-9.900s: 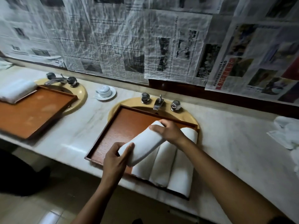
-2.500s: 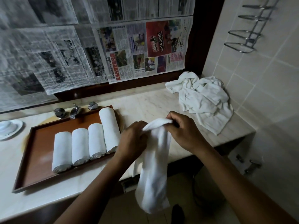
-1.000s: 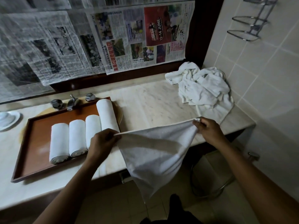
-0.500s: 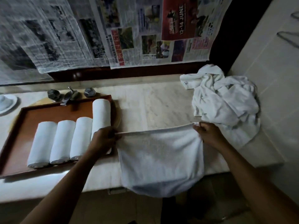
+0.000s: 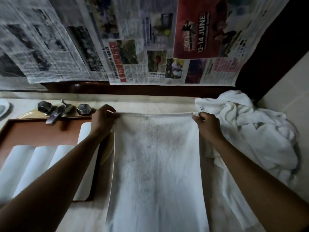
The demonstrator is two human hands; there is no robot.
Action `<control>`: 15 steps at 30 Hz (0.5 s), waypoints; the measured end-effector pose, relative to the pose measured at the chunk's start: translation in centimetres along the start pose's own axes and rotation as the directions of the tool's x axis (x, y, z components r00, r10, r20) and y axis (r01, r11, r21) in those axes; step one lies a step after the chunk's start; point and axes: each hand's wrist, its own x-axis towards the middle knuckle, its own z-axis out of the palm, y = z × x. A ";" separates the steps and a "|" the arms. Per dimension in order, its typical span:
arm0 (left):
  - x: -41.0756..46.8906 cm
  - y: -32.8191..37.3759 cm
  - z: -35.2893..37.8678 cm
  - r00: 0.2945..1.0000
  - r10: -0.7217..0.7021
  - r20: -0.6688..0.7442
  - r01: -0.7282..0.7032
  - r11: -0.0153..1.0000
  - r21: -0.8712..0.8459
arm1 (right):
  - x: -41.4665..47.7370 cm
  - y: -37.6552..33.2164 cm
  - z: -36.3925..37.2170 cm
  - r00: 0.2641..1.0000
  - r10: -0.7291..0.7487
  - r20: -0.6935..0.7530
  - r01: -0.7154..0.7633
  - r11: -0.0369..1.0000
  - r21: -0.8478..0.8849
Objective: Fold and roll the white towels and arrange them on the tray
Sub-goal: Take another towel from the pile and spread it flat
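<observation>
Now, on the left, a brown wooden tray (image 5: 41, 133) lies over a yellow sink (image 5: 26, 114), just in front of the metal tap (image 5: 56, 113), and it holds four rolled white towels (image 5: 36, 166) side by side, touching, with their ends toward the person. The rightmost roll reaches farther back than the other three and is partly hidden by the left forearm, which crosses above it. Both arms stretch forward over the pale marble counter (image 5: 150, 101). The left hand (image 5: 103, 118) pinches the far left corner of a flat white towel (image 5: 155, 164), knuckles up and fingers curled onto the hem; the right hand (image 5: 206, 125) pinches the far right corner the same way, so the far hem runs taut and straight between them, near the back ledge of the counter. This towel lies spread on the counter just right of the tray, its left edge beside the tray's right rim. It looks smooth and fluffy, with no folds showing, narrow at the far end and widening toward the person, and its near end runs out of the bottom of the view. A crumpled heap of white towels (image 5: 260, 131) sits in the right corner against the tiled wall, touching the spread towel's right side. Sheets of newspaper (image 5: 133, 47) cover the wall behind the counter.
</observation>
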 end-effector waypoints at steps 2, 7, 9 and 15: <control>2.2 0.0 1.0 1.000 0.000 -0.029 -0.001 1.000 -0.017 | 2.5 0.0 0.6 0.999 0.031 -0.026 -0.031 1.000 0.003; 7.9 -0.2 3.7 0.994 0.006 -0.112 -0.003 1.000 0.026 | 8.1 -0.9 2.6 0.992 0.079 -0.096 -0.073 0.995 0.066; 9.8 -0.5 4.9 0.993 -0.006 -0.116 0.007 1.000 0.015 | 10.1 -0.7 3.2 0.989 0.108 -0.098 -0.105 0.994 0.033; 13.9 -1.8 9.4 0.993 0.006 -0.119 0.000 0.999 0.049 | 14.8 2.4 7.6 0.980 0.164 -0.114 -0.176 0.979 -0.105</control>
